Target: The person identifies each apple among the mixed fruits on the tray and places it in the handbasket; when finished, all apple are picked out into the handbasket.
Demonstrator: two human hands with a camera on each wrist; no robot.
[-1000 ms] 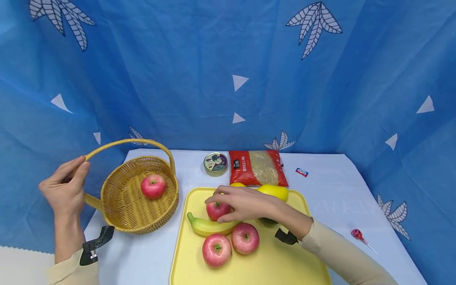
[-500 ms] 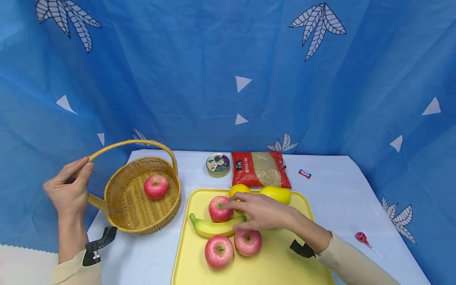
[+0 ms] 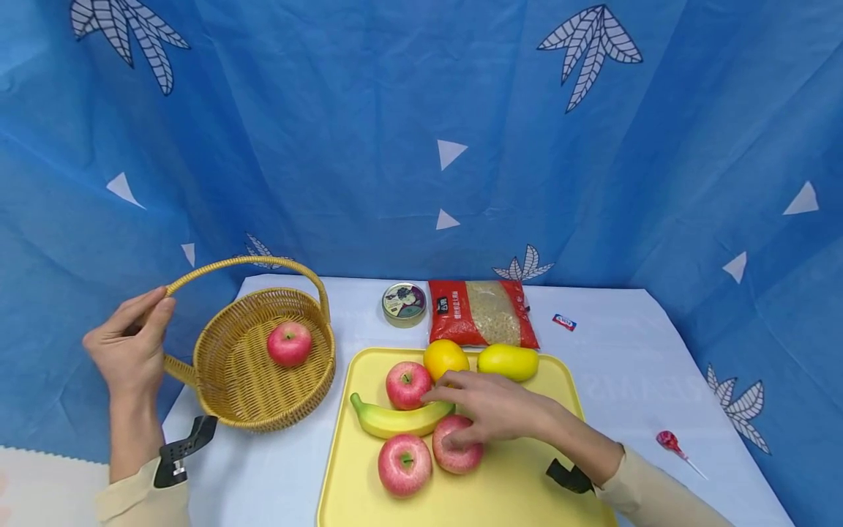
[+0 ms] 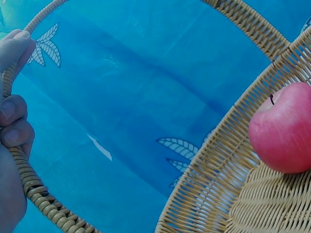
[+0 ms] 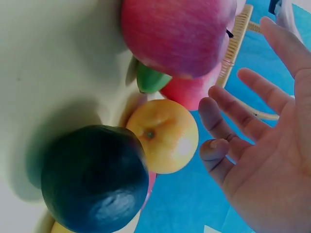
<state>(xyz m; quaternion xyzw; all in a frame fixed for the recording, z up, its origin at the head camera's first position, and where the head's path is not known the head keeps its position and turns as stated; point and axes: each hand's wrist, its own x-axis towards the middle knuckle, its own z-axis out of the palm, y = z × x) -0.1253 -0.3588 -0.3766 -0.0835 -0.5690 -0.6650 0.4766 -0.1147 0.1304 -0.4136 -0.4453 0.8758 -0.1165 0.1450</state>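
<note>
My left hand (image 3: 132,344) grips the handle of a round wicker basket (image 3: 217,366). One red apple (image 3: 290,344) lies in the basket, also seen in the left wrist view. On the yellow tray (image 3: 527,490), my right hand (image 3: 494,410) hovers over the right front apple (image 3: 454,457), fingers spread and apart from it in the right wrist view. Another apple (image 3: 405,465) sits to its left. Behind them lie a banana (image 3: 398,421), a third apple (image 3: 403,380), an orange (image 3: 444,359) and a yellow mango-shaped fruit (image 3: 510,362). A dark green round fruit (image 5: 97,179) shows only in the right wrist view.
Behind the tray stand a round tin (image 3: 404,304) and a red bag of pasta (image 3: 484,313). A small wrapped candy (image 3: 564,322) and a red lollipop (image 3: 668,440) lie to the right on the white table. A blue curtain (image 3: 369,146) closes off the back.
My right hand has moved from above the rear apple, back and to the right, to the right front apple. The left hand keeps its grip on the basket handle.
</note>
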